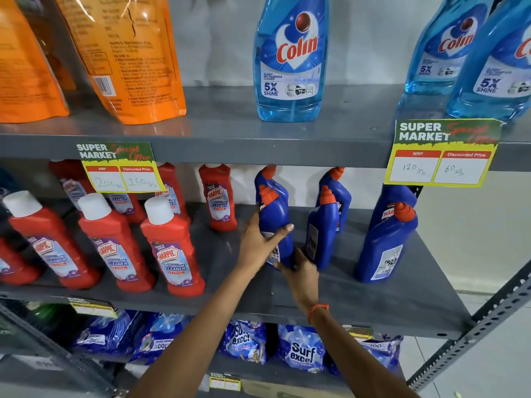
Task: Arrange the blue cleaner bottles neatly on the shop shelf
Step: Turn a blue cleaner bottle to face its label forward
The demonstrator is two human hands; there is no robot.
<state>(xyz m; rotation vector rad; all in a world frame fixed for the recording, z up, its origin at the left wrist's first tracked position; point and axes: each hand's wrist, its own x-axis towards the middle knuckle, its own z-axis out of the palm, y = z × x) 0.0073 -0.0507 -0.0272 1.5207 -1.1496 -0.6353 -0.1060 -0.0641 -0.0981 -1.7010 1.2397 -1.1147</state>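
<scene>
Several blue cleaner bottles with orange caps stand on the right half of the grey middle shelf (224,254). One blue bottle (274,216) at the front is tilted slightly, with another right behind it. My left hand (258,242) wraps its left side, thumb across the front. My right hand (301,272), with an orange wristband, cups its base from below right. A second blue bottle (323,234) stands just right of it, back label facing out, with one more behind it. Two more blue bottles (385,245) lean at the far right.
Red bathroom cleaner bottles (172,245) fill the shelf's left half. Above stand light blue spray bottles (290,58) and orange pouches (129,53). Price tags (439,156) hang from the upper shelf edge. Detergent packs (301,351) lie below. A perforated metal post (488,320) bounds the right.
</scene>
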